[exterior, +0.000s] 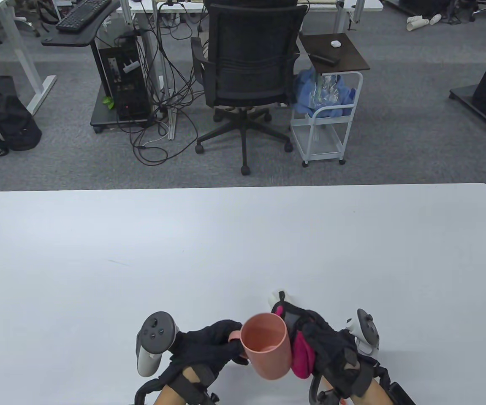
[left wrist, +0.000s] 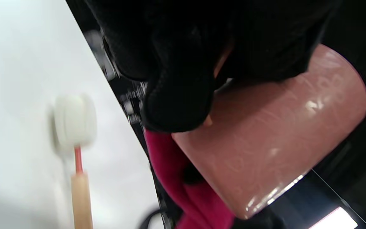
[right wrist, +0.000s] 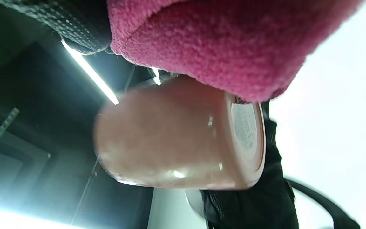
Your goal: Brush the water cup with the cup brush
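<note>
Table view: cup btwn L grip & R grip.

You won't find any text here that can be read. The pink water cup carries faint embossed or worn marks on its side in the left wrist view, toward 2 o'clock on its wall, but you cannot make out letters. Its base in the right wrist view shows a pale textured disc, too blurred to tell whether it bears any writing.
</note>
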A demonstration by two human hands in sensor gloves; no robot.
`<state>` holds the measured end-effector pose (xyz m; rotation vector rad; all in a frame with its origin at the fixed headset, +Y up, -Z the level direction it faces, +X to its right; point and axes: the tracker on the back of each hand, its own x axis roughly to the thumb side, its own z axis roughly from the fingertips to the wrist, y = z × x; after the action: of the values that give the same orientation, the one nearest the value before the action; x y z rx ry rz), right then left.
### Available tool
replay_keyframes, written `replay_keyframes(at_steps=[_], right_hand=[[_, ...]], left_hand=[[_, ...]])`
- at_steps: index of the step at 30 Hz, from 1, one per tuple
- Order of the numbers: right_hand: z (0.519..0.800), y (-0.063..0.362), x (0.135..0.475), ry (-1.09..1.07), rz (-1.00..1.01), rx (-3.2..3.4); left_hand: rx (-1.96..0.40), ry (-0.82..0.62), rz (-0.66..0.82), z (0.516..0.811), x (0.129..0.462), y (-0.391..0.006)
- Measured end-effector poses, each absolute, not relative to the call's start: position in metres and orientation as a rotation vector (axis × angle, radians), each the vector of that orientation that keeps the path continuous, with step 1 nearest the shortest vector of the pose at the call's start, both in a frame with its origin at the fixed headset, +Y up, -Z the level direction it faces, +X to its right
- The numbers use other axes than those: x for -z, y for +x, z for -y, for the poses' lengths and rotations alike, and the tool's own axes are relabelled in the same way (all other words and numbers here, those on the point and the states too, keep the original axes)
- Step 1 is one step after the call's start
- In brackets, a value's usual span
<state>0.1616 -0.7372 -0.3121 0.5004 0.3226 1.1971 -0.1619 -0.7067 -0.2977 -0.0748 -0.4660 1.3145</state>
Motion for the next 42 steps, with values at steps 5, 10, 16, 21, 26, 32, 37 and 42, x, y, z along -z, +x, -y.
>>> replay_keyframes(at_steps=[5, 10, 16, 21, 26, 32, 37, 42], right_hand=[[0.737, 0.189, 0.319, 0.428, -0.186, -1.216], [0.737, 0.2, 0.319, 0.403, -0.167, -1.245], [0.735, 0.2, 0.316, 0.41, -0.167, -1.245], [0.734, 0.202, 0.317, 0.424, -0.16, -1.237], [0.733, 0.204, 0.317, 0.433, -0.149, -1.226], [0.732, 0.206, 0.317, 0.439, -0.139, -1.225], [0.732, 0.222, 0.32, 0.371, -0.053, -1.27], [0.724, 0.253, 0.322, 0.211, 0.158, -1.542]], left_hand=[[-1.216, 0.108, 0.198, 0.708, 0.299, -0.192], [-1.099, 0.085, 0.045, 0.719, 0.303, -0.201], [-0.98, 0.027, -0.099, 0.734, 0.309, -0.216], [-0.956, -0.066, -0.192, 0.752, 0.315, -0.227], [-0.908, -0.159, -0.209, 0.764, 0.32, -0.227], [-0.919, -0.216, -0.226, 0.77, 0.321, -0.229], [-0.872, -0.272, -0.204, 0.763, 0.318, -0.224], [-0.83, -0.218, -0.183, 0.741, 0.307, -0.222]])
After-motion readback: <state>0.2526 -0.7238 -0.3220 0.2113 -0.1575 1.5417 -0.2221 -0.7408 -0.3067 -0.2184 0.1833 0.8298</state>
